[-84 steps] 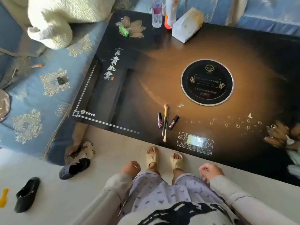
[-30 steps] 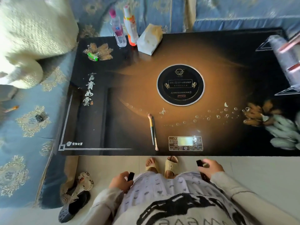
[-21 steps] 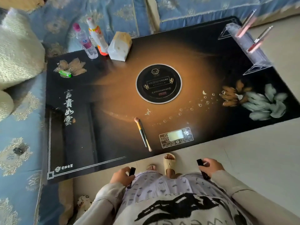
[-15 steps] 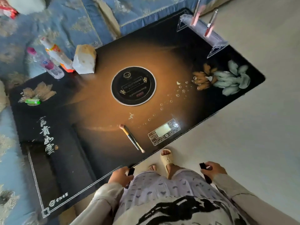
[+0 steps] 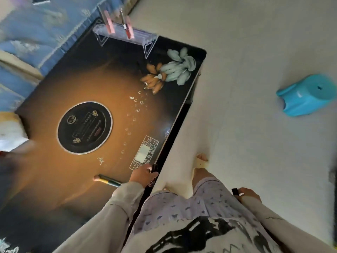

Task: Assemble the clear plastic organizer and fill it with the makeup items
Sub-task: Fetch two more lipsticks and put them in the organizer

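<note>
At the far corner of the dark glossy desk (image 5: 54, 179) stands the clear plastic organizer (image 5: 125, 36), its long axis along the far edge, two pink tubes already upright in it. Well apart from it, the nearer left hand (image 5: 144, 175) is closed around a small dark tube, probably a lipstick. Right hand (image 5: 248, 195), off the desk over pale floor, grips another. A makeup brush (image 5: 107, 180) lies beside the left wrist.

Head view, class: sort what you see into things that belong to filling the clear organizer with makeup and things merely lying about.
Job: clear organizer holding two pink tubes; makeup brush; dark tube in left hand; dark tube in right hand.

Lying about: blue stool; tissue pack.
</note>
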Action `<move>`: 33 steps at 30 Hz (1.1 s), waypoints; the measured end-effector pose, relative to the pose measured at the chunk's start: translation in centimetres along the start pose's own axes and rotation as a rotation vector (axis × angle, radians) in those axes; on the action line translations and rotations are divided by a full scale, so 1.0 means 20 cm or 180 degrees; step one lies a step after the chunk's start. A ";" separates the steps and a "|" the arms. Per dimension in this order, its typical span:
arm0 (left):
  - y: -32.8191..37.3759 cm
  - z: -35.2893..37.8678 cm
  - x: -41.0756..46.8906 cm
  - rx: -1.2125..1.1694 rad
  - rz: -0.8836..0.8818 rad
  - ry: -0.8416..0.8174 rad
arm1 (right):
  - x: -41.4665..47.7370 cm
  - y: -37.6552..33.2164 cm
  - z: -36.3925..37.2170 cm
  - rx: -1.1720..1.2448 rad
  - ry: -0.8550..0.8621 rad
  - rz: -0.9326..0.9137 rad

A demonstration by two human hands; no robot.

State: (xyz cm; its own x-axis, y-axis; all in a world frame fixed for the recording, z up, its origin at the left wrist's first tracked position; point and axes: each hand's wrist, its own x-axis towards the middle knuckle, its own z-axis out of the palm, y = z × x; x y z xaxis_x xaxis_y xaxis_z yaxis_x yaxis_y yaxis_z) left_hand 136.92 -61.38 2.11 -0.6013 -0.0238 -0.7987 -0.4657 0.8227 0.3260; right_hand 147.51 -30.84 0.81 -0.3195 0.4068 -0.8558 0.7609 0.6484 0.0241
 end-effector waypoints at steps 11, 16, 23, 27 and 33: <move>0.44 0.12 0.19 0.0761 -0.0183 -0.0433 | 0.31 0.12 -0.51 0.0002 -0.0058 -0.0021; 0.65 0.18 0.26 0.0802 -0.0417 -0.0514 | 0.48 0.06 -0.82 0.0397 0.0006 -0.0389; 1.04 0.15 0.43 0.1042 -0.0298 -0.0454 | 0.67 -0.05 -1.14 0.0703 0.0080 -0.0597; 1.27 0.12 0.57 0.1089 -0.0173 -0.0433 | 0.77 -0.07 -1.27 0.0825 -0.0019 -0.0516; 1.69 0.01 0.87 0.1230 -0.0013 -0.0476 | 0.97 -0.13 -1.51 0.1362 -0.0072 -0.0168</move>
State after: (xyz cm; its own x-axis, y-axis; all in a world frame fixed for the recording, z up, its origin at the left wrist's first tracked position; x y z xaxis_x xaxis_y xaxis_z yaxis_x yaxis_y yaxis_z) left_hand 110.91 -33.77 -0.80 -0.4858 0.0317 -0.8735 -0.1728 0.9761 0.1316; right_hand 122.32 -5.11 -0.19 -0.3554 0.3630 -0.8614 0.9110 0.3407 -0.2323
